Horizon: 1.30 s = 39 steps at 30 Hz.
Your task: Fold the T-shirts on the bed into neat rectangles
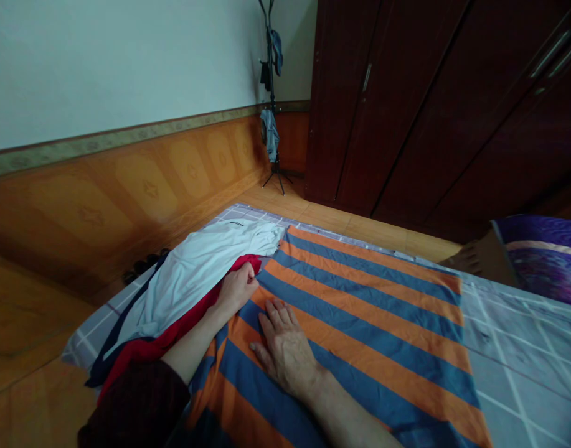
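An orange and blue-grey striped cloth (360, 311) is spread over the bed, mostly flat, with creases near my left forearm. My left hand (239, 286) is closed at the cloth's left edge, its fingers curled on the striped fabric beside the red garment. My right hand (286, 345) lies palm down on the stripes, fingers stretched out. Left of the striped cloth, a white garment (201, 264) lies partly over a red one (173, 339), with dark blue fabric (121, 333) at their outer side.
The bed's grey checked sheet (523, 348) shows at the right. Beyond the bed are a dark wardrobe (388, 112) and a coat stand (272, 93) with hanging clothes. A purple bundle (547, 258) sits at the far right, and dark shoes (142, 266) are by the left wall.
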Each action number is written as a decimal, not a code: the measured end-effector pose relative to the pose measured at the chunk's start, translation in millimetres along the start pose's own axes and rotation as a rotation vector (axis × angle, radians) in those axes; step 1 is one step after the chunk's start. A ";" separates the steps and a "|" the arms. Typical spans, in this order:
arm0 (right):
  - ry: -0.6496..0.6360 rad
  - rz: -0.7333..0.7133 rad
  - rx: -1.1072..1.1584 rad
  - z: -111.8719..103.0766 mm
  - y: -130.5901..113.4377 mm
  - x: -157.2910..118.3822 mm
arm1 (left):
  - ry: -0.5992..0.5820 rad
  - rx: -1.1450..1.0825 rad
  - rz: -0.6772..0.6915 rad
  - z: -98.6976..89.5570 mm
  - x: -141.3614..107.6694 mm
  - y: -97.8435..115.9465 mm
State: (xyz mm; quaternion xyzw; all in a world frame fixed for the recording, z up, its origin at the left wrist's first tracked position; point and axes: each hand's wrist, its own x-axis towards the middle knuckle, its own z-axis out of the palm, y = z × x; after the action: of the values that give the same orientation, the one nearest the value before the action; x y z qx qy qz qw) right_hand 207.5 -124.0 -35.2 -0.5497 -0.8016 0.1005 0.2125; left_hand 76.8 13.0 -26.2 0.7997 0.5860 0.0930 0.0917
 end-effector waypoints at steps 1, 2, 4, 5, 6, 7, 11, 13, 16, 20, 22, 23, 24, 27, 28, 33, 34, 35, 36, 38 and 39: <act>0.001 0.003 0.002 -0.3 -0.2 0.1 | 0.001 -0.013 0.003 0.8 -0.4 0.5; 0.003 0.006 0.002 -0.5 -0.3 0.3 | 0.001 -0.025 0.009 1.4 -0.7 1.4; 0.008 0.006 -0.003 -0.2 -0.4 0.3 | -0.001 -0.040 0.019 2.3 -0.8 3.2; 0.010 0.004 -0.005 0.2 -0.3 0.3 | -0.001 -0.044 0.019 2.8 -0.4 3.8; 0.010 0.002 -0.008 0.7 -0.2 0.1 | 0.002 -0.046 0.015 3.5 0.3 4.0; 0.011 0.002 -0.009 1.3 -0.1 -0.1 | 0.009 -0.048 0.008 4.3 1.1 3.9; -0.002 0.006 -0.006 2.8 0.6 -0.5 | 0.059 -0.062 -0.023 8.3 4.7 2.3; -0.012 0.001 -0.004 2.7 1.1 -0.1 | 0.054 -0.080 -0.011 8.1 5.3 1.9; -0.025 -0.013 0.000 2.1 2.5 0.4 | -0.013 -0.126 0.053 1.4 1.1 -0.7; -0.048 -0.024 -0.009 4.4 5.9 0.8 | -0.155 -0.177 0.119 -21.4 -23.2 -17.0; -0.053 -0.029 -0.016 6.6 7.2 0.9 | -0.226 -0.188 0.119 -36.8 -44.5 -29.9; -0.054 -0.030 -0.020 7.3 7.3 0.9 | -0.260 -0.191 0.116 -44.6 -56.6 -36.6; -0.058 -0.033 -0.022 7.4 6.8 0.8 | -0.293 -0.191 0.111 -52.0 -69.0 -43.0; -0.086 -0.079 -0.011 3.1 0.6 -0.3 | -0.379 -0.173 0.080 -68.4 -102.7 -58.2; -0.106 -0.114 0.004 0.6 -2.9 -1.0 | -0.396 -0.170 0.060 -71.2 -111.1 -61.5; -0.276 -0.282 0.096 -7.8 -20.9 -6.4 | -0.223 -0.465 -0.130 -70.9 -128.5 -68.9; -0.308 -0.286 0.105 -7.6 -23.0 -7.4 | -0.178 -0.591 -0.194 -69.6 -129.4 -69.6; -0.331 -0.282 0.111 -7.0 -24.4 -8.3 | -0.148 -0.714 -0.262 -68.2 -130.5 -70.2; -0.342 -0.273 0.114 -6.1 -25.3 -8.9 | -0.133 -0.822 -0.325 -66.3 -132.1 -70.9; -0.344 -0.267 0.120 -4.5 -26.2 -9.6 | -0.111 -0.947 -0.424 -61.3 -137.6 -72.2; -0.342 -0.276 0.125 -3.9 -26.8 -9.8 | -0.094 -0.956 -0.443 -58.0 -141.4 -72.6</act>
State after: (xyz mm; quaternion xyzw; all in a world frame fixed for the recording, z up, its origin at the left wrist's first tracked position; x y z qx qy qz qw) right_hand 189.8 -143.4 -23.4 -0.3957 -0.8857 0.2117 0.1189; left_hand -46.7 -98.2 5.4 0.5291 0.6282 0.2922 0.4899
